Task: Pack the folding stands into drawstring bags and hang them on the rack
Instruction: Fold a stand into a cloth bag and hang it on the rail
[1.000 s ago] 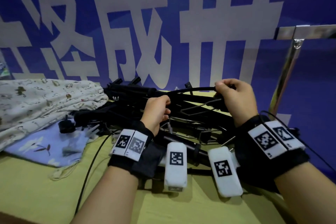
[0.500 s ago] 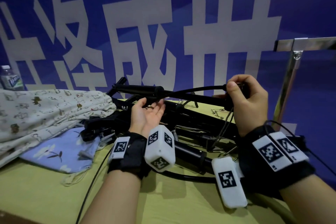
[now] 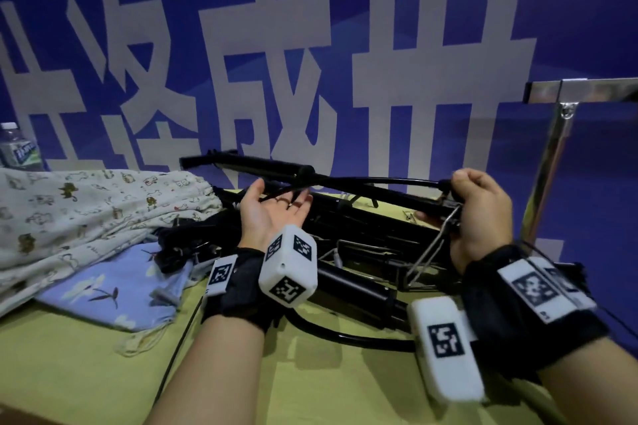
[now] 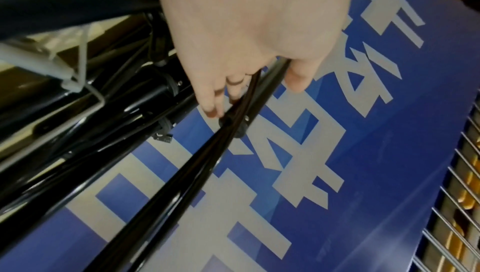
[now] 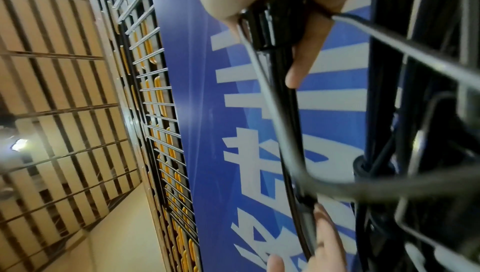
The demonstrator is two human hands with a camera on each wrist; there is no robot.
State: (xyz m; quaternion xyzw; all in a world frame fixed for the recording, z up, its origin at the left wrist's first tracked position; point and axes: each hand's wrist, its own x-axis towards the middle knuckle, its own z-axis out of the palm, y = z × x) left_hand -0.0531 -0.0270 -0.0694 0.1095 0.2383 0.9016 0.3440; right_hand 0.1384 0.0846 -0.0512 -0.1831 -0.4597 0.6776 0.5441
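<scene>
Yellow-green table [image 3: 86, 373], with a pile of black folding stands [image 3: 362, 252] at the back, a cream printed bag [image 3: 86, 217] on the left (partly over a blue flowered bag [image 3: 114, 290]) and a black cable [image 3: 179, 348] trailing toward the near edge.

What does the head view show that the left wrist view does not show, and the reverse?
Only the head view shows the right hand gripping one end of the folding stand, the two fabric bags and the metal rack. Only the left wrist view shows a grille behind the banner. Both show the left hand open under the stand's rods.
</scene>
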